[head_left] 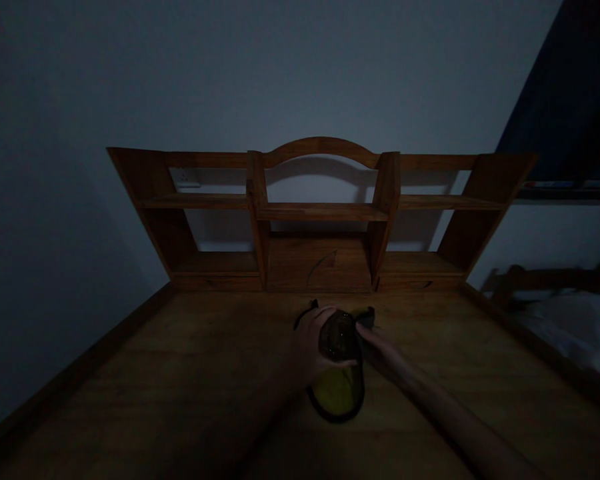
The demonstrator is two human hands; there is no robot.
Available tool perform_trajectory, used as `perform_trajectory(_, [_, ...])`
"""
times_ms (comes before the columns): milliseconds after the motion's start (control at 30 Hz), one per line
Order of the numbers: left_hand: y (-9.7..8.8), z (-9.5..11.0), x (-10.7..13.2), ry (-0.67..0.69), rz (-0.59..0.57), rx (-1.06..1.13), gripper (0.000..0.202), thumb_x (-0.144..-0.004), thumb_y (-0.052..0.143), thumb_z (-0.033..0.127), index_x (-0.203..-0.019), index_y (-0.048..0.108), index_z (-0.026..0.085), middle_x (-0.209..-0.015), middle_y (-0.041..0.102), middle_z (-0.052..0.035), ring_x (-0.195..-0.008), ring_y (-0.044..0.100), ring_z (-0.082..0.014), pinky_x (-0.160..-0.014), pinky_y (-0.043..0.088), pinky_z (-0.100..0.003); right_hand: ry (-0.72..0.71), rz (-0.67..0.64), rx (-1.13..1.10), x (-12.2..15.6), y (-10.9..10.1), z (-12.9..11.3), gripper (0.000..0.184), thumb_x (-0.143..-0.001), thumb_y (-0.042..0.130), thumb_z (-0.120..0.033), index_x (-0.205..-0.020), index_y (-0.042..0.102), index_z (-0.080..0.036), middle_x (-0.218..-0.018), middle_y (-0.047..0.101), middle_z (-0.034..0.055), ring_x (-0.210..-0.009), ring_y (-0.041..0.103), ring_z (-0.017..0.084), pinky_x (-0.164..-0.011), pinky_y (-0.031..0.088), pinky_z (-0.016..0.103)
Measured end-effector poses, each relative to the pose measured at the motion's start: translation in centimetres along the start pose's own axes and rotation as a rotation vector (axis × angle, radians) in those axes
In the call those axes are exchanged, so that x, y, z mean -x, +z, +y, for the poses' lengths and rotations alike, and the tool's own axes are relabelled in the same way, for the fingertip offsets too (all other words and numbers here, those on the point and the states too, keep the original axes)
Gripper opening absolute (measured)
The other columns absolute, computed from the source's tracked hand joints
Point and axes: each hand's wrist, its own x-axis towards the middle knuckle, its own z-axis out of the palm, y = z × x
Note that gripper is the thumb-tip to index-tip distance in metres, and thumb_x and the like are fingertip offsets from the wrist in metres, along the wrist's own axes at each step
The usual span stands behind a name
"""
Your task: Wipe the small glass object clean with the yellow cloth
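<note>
My left hand [314, 343] is curled around a dark, glossy, rounded object [338, 335] that looks like glass; dim light hides its exact kind. Beneath and around it is a yellow-green cloth [334, 392] with black edging, its rounded end hanging or lying toward me. My right hand [377, 343] pinches the cloth on the right side of the glossy object, thumb on top. A raised corner of the cloth shows just beyond the right thumb. Past my left fingers, a dark strip of edging sticks out.
The wooden desk top [205, 360] spreads around my hands. At its back stands a wooden shelf unit [323, 212] with several compartments and low drawers. Raised wooden edges run along both sides. A wall socket [186, 180] shows behind the shelf. Pale fabric [575, 327] lies off to the right.
</note>
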Motion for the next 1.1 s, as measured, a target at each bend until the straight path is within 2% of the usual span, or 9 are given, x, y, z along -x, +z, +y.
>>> perform_trajectory(100, [-0.5,0.6,-0.3,-0.042,-0.049,0.05,0.095,-0.052,0.077,0.055,-0.13,0.034,0.022,-0.128,0.045,-0.0119,-0.119,0.044,-0.0302,-0.1,0.037,-0.049,0.046,-0.079,-0.164,0.1,-0.2,-0.6,0.031,-0.08,0.062,-0.04,-0.101,0.064,-0.017,-0.104,0.068,0.0069,-0.097,0.062,0.021,-0.094,0.041,0.035])
perform_trajectory(267, [-0.2,0.9,-0.2,-0.134,-0.093,0.082,0.097,-0.047,0.08,0.054,-0.128,0.038,0.022,-0.125,0.045,-0.0115,-0.118,0.045,-0.0306,-0.098,0.04,-0.047,0.089,-0.064,-0.223,-0.2,-1.0,-0.2,0.031,-0.075,0.067,-0.038,-0.1,0.065,-0.019,-0.104,0.068,0.0057,-0.098,0.062,0.021,-0.09,0.044,0.034])
perform_trajectory(433, [0.2,0.8,0.1,-0.163,-0.084,0.079,0.098,-0.055,0.081,0.045,-0.134,0.026,0.024,-0.13,0.045,-0.0102,-0.122,0.043,-0.0282,-0.101,0.036,-0.047,0.088,-0.058,-0.263,-0.7,-1.6,0.3,0.028,-0.077,0.065,-0.036,-0.099,0.065,-0.018,-0.103,0.069,0.0062,-0.094,0.063,0.02,-0.082,0.048,0.032])
perform_trajectory(633, [0.3,0.4,-0.4,-0.111,-0.122,0.035,0.092,-0.062,0.075,0.046,-0.137,0.024,0.029,-0.141,0.031,-0.0098,-0.13,0.033,-0.0293,-0.104,0.035,-0.047,0.076,0.022,-0.273,-0.6,-1.9,0.0,0.026,-0.076,0.067,-0.031,-0.099,0.065,-0.019,-0.102,0.069,0.0043,-0.092,0.064,0.019,-0.077,0.051,0.03])
perform_trajectory(767, [0.5,0.4,-0.5,-0.153,-0.139,0.007,0.09,-0.07,0.072,0.039,-0.141,0.017,0.034,-0.137,0.036,-0.0061,-0.129,0.036,-0.0251,-0.106,0.035,-0.043,0.081,0.053,-0.296,-0.7,-1.8,-0.1,0.024,-0.077,0.066,-0.03,-0.098,0.065,-0.019,-0.103,0.069,0.0041,-0.094,0.064,0.02,-0.076,0.052,0.03])
perform_trajectory(900, [0.8,0.8,-0.5,-0.209,-0.106,0.112,0.096,-0.076,0.068,0.031,-0.143,0.0,0.028,-0.143,0.034,-0.0081,-0.132,0.032,-0.0232,-0.108,0.031,-0.042,0.067,0.08,-0.32,-0.8,-1.7,-0.1,0.022,-0.077,0.066,-0.027,-0.098,0.065,-0.02,-0.103,0.069,0.0026,-0.094,0.064,0.018,-0.081,0.051,0.03])
perform_trajectory(1000, [0.8,0.8,-0.5,-0.179,-0.122,0.116,0.094,-0.073,0.066,0.023,-0.143,0.004,0.024,-0.146,0.029,-0.0093,-0.134,0.029,-0.0239,-0.109,0.029,-0.041,0.078,0.079,-0.319,-0.6,-1.6,0.1,0.022,-0.076,0.067,-0.024,-0.097,0.065,-0.019,-0.101,0.069,0.0022,-0.092,0.065,0.017,-0.082,0.051,0.03])
perform_trajectory(1100, [0.7,0.6,-0.4,-0.179,-0.155,0.102,0.099,-0.067,0.068,0.019,-0.143,0.005,0.02,-0.145,0.029,-0.0108,-0.132,0.031,-0.0247,-0.108,0.032,-0.039,0.095,0.073,-0.289,-0.3,-1.1,0.2,0.026,-0.074,0.069,-0.024,-0.099,0.064,-0.02,-0.103,0.069,0.0027,-0.095,0.064,0.018,-0.082,0.052,0.03])
